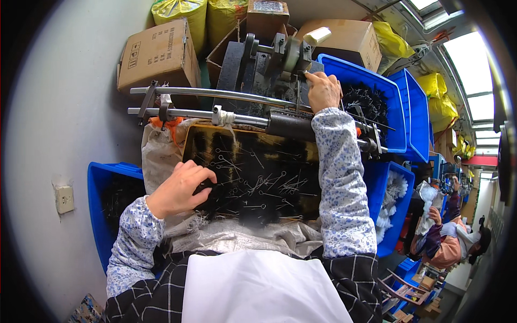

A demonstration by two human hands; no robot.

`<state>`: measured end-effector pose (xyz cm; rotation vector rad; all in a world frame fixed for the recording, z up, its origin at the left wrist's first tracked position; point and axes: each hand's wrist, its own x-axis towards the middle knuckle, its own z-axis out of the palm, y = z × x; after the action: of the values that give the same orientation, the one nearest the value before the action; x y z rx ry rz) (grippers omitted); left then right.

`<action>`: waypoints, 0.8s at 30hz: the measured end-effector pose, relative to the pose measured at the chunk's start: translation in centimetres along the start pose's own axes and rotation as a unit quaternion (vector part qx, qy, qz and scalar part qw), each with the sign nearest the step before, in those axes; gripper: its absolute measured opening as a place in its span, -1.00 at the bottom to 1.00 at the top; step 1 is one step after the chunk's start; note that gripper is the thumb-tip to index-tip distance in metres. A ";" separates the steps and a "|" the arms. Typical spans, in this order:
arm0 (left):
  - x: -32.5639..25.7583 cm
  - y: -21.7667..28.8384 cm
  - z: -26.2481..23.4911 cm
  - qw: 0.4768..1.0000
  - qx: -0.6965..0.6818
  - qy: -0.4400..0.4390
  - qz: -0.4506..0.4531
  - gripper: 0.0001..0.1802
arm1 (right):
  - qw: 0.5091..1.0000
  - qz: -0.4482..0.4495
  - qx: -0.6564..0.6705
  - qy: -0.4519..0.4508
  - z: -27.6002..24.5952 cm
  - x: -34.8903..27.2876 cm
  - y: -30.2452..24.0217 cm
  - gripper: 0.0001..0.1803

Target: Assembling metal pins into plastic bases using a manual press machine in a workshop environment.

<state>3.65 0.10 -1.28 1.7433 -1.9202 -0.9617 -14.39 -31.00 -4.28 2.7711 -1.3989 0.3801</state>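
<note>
My right hand (pixel 323 90) reaches to the machine (pixel 269 64) at the back, its thumb and forefinger pinched close beside the pale round wheel (pixel 291 54). What it pinches is too small to make out. Below the machine lies a yellow tray (pixel 189 145) full of black bristly pieces, with several thin wires ending in rings (pixel 263 206) scattered over them. My left hand (pixel 186 188) hovers at the tray's left side with its fingers curled in toward the thumb. Something dark shows between them, but I cannot separate it from the black contents behind.
Two metal rods (pixel 215 94) cross between tray and machine. Blue bins stand left (pixel 96 185) and right (pixel 404 116), the right one holding black bristly pieces. White pieces (pixel 393 188) fill another bin. Cartons (pixel 159 56) and yellow sacks (pixel 180 16) crowd the back. A person (pixel 447 239) works far right.
</note>
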 end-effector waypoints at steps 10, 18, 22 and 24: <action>0.1 1.1 -2.8 0.983 -0.092 0.156 -0.037 -0.85 | 0.996 0.092 0.011 -0.001 -0.2 -2.9 1.0 -0.57; 0.7 1.8 -2.9 0.985 -0.064 0.161 0.005 -0.82 | 0.997 0.064 0.042 -0.003 0.0 -1.7 -4.9 -0.62; 0.5 1.7 -3.1 0.984 -0.046 0.171 0.012 -0.82 | 0.998 0.053 0.023 0.005 0.0 -2.1 -4.8 -0.62; 0.1 1.5 -3.1 0.984 -0.039 0.174 0.007 -0.82 | 0.996 0.075 -0.019 -0.041 -1.0 -2.1 -4.3 -0.60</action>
<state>4.67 -0.75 1.96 1.7183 -1.6464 -0.6640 -12.39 -26.71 -3.39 2.6891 -1.6190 0.2413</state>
